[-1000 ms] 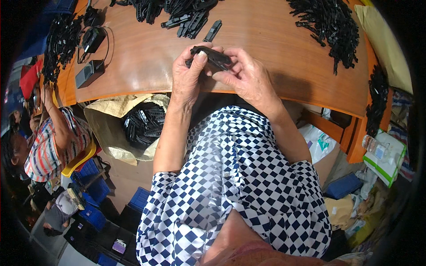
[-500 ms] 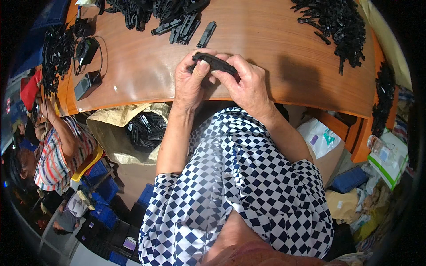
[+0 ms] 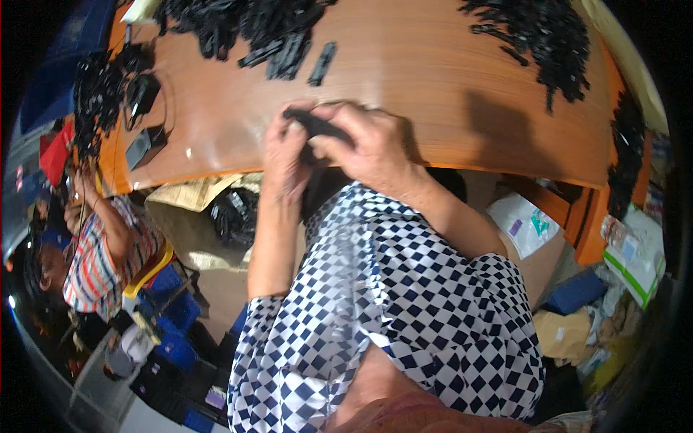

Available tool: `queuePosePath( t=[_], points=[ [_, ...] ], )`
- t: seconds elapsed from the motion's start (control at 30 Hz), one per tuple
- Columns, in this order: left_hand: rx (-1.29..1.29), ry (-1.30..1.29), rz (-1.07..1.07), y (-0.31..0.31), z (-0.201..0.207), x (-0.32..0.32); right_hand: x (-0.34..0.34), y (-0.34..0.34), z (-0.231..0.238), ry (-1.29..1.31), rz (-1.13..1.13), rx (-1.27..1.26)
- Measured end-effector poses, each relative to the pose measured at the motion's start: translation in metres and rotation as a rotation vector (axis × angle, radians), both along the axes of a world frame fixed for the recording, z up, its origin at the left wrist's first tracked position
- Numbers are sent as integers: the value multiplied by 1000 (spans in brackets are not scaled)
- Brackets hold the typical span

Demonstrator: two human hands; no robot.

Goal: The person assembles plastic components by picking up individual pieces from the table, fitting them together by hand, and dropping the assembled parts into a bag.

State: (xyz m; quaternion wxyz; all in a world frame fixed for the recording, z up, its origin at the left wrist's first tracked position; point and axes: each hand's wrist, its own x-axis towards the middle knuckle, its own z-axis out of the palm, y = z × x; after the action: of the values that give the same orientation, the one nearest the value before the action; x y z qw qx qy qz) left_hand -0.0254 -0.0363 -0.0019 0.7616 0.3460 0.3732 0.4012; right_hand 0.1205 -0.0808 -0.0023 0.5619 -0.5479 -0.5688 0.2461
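Both hands meet over the near edge of a brown wooden table (image 3: pixel 433 94). My left hand (image 3: pixel 285 155) and my right hand (image 3: pixel 368 148) together grip one long black plastic part (image 3: pixel 314 124), held roughly level between the fingertips. The fingers hide much of the part. A single black strip (image 3: pixel 322 63) lies on the table just beyond the hands.
Heaps of black parts lie at the table's far left (image 3: pixel 238 25) and far right (image 3: pixel 541 36). More black pieces and small devices sit at the left edge (image 3: pixel 137 94). A person in a striped shirt (image 3: pixel 101 252) sits at the lower left. Bags and boxes (image 3: pixel 527 224) crowd the floor on the right.
The view has shifted slightly, so hands and table sit lower in the picture. The black part stays gripped by both hands, turned a little between the fingers.
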Motion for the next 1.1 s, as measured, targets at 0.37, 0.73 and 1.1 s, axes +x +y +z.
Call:
queuePosePath(
  t=[0.37, 0.73, 1.1],
  points=[
    [468, 1624, -389, -29, 77, -192, 140, -21, -4, -540, -263, -310],
    [1044, 1285, -264, 37, 41, -19, 225, -7, -20, -1176, -421, -501],
    [1188, 1535, -367, 60, 4, 25, 163, -29, -23, 276, -108, -395]
  ],
)
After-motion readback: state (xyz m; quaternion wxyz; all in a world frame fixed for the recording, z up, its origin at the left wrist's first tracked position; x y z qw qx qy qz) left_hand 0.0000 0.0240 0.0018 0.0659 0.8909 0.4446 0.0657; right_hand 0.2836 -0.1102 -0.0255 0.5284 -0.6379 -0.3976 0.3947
